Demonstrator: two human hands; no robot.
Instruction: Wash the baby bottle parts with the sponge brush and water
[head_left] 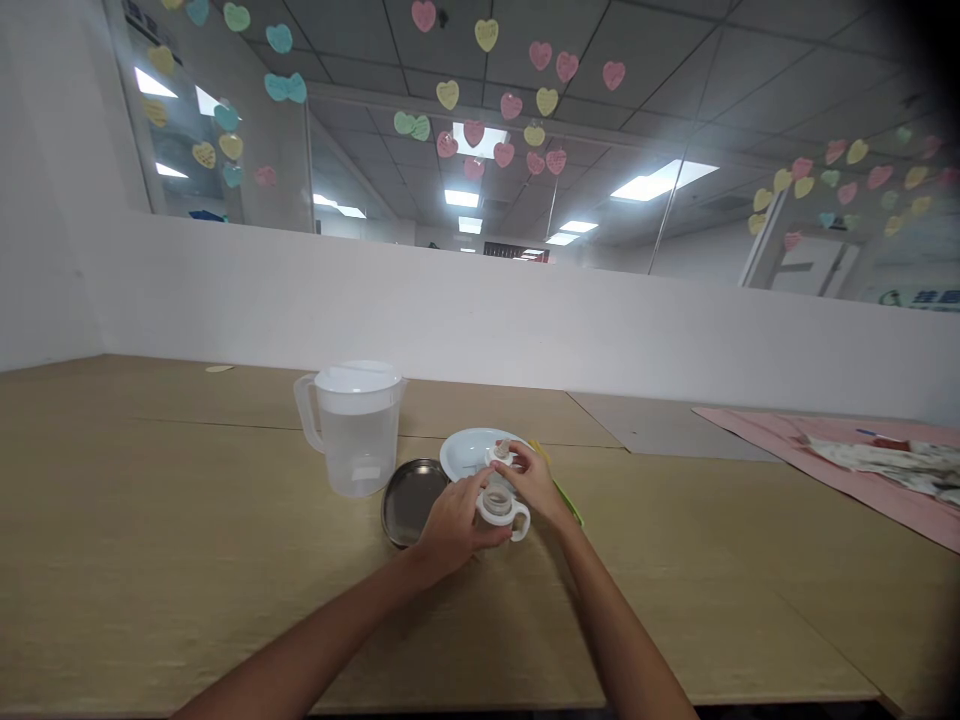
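Observation:
My left hand [453,522] is wrapped round a small baby bottle [496,505] with a white collar and a side handle. The bottle's mouth is uncovered and faces up towards me. Just above and behind it, my right hand [534,482] pinches a white bottle top with a teat [501,453], apart from the bottle. A pale blue plate [461,447] lies behind both hands and is partly covered by them. Left of the bottle sits a round dark metal dish [409,500], its right edge hidden by my left hand.
A clear lidded plastic jug [358,440] holding clear liquid stands at the back left. A green and yellow brush-like stick [568,500] lies right of my right hand. Far right on the wooden table [225,560] is a pink cloth [870,480] with fabric on it. A white wall [465,320] rises behind.

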